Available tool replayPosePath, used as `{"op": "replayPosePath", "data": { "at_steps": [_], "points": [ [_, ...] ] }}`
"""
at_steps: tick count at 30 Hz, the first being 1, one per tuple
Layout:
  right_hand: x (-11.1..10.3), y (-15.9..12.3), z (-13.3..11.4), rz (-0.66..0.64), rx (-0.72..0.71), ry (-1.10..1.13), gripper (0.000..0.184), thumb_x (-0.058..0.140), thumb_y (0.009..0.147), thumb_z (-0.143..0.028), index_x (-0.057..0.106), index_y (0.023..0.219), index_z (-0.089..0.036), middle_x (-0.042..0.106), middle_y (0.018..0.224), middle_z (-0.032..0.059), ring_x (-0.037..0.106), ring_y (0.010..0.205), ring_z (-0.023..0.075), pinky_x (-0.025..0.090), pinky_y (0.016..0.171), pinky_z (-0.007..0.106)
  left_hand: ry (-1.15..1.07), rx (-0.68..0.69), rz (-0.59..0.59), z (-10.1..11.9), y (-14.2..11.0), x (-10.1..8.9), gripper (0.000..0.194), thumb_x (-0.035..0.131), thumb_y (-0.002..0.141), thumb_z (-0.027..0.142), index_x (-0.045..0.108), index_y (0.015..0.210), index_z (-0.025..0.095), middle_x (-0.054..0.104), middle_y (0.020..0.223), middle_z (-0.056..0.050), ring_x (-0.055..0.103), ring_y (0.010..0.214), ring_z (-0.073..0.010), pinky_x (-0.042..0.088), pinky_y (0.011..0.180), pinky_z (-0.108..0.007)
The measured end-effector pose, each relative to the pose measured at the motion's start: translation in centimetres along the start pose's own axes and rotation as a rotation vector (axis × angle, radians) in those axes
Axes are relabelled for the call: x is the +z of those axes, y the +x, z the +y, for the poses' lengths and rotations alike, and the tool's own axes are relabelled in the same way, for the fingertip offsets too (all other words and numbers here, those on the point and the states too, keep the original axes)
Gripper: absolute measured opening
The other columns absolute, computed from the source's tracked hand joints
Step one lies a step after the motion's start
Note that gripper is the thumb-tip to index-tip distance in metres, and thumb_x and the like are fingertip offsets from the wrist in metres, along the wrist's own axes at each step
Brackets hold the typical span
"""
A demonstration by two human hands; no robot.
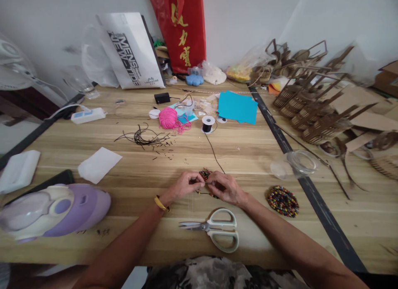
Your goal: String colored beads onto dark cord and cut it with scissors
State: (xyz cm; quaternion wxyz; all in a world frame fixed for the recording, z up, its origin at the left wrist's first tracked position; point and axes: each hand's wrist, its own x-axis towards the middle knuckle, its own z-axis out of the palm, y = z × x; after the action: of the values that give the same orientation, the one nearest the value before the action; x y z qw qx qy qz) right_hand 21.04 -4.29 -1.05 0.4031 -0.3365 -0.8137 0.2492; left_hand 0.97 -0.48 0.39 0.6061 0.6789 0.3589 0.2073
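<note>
My left hand and my right hand meet over the table, fingertips pinched close together on a thin dark beaded cord. A few small beads sit on the cord, which hangs below the fingers. Just beyond my fingertips lies a small heap of multicoloured beads. From a white spool of black cord, a strand runs over the table toward my right hand. Scissors with pale handles lie nearer to me, below both hands. The exact point gripped between the fingertips is too small to make out.
A coil of colourful beads lies to the right. Cut black cords, pink yarn and blue sheets are farther back. A purple and white device stands at left; woven baskets crowd the right.
</note>
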Motion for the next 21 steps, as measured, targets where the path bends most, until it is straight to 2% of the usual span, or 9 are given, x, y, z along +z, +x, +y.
{"op": "replayPosePath", "data": {
  "at_steps": [11,21],
  "points": [
    [-0.09,0.13,0.01,-0.027,-0.01,0.023,0.005,0.052,0.091,-0.017,0.057,0.093,-0.017,0.061,0.08,0.0066,0.057,0.072,0.0148,0.048,0.063,0.026,0.011,-0.002,-0.007,-0.02,0.04,-0.05,0.018,0.061,0.078,0.028,0.061,0.075,0.011,0.057,0.065,-0.001,0.051,0.06,-0.0099,0.042,0.06,-0.021],
    [-0.01,-0.08,0.09,-0.023,0.012,0.013,0.004,0.054,0.09,-0.016,0.057,0.093,-0.016,0.059,0.076,0.0047,0.055,0.066,0.0131,0.045,0.059,0.024,0.006,0.005,-0.009,-0.1,0.02,-0.02,0.018,0.061,0.077,0.028,0.061,0.075,0.01,0.058,0.065,-0.001,0.052,0.061,-0.0104,0.043,0.06,-0.022]
  ]
}}
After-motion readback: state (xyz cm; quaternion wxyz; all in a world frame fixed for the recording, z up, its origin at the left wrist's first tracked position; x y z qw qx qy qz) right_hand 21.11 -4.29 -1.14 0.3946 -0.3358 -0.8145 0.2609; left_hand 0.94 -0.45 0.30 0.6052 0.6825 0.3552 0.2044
